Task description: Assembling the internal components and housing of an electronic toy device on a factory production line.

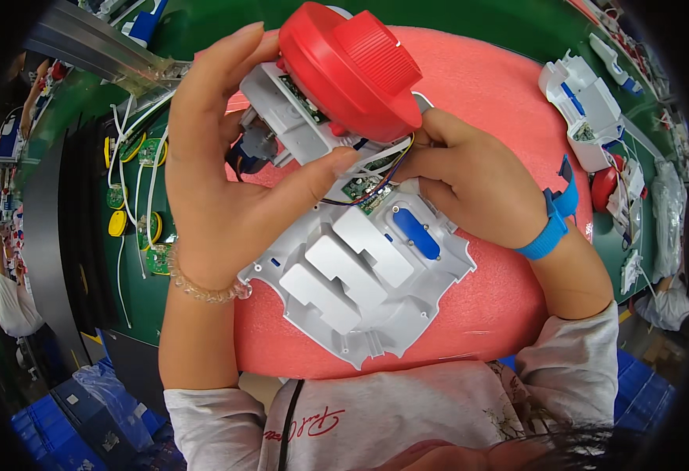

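My left hand (226, 165) is wrapped round a white plastic housing part (285, 114) topped by a large red ribbed knob (352, 71), holding it tilted up. A small dark motor-like part (256, 149) shows beneath it. Below lies a white plastic shell (360, 294) with a blue oval piece (416, 234) and a green circuit board (364, 188). Thin coloured wires (387, 177) run between the two parts. My right hand (462, 169) is closed at the wires beside the board, its fingertips pinched; exactly what they grip is hidden.
A pink foam sheet (501, 306) lies under the work on a green table (470, 20). Left are small green circuit boards with yellow rims (156, 259) and white cables (128, 212). At right stand another white housing (588, 110) and a red knob (605, 188). A metal post (93, 43) is upper left.
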Motion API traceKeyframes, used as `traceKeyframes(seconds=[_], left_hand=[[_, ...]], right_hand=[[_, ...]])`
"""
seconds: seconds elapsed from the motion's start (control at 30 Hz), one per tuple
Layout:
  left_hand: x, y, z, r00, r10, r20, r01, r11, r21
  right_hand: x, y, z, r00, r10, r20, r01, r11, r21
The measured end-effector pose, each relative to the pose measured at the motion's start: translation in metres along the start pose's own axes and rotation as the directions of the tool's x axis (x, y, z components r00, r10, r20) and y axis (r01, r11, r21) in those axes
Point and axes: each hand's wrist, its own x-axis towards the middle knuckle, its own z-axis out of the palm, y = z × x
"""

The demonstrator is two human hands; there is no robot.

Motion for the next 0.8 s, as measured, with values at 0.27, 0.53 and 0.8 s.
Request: traceKeyframes(seconds=[0.27, 0.53, 0.8], left_hand=[[0.000, 0.011, -0.001, 0.998, -0.039, 0.044, 0.031, 0.986, 0.166], [0.000, 0.007, -0.002, 0.997, -0.065, 0.033, 0.060, 0.990, 0.127], [-0.002, 0.006, 0.000, 0.997, -0.069, 0.017, 0.068, 0.994, 0.082]], right_hand=[[0.000, 0.007, 0.001, 1.000, 0.000, 0.029, -0.004, 0.990, 0.142], [0.002, 0.008, 0.003, 1.000, 0.013, 0.016, -0.014, 0.994, 0.104], [0.000, 0.006, 0.003, 1.000, 0.011, 0.001, -0.011, 0.999, 0.046]])
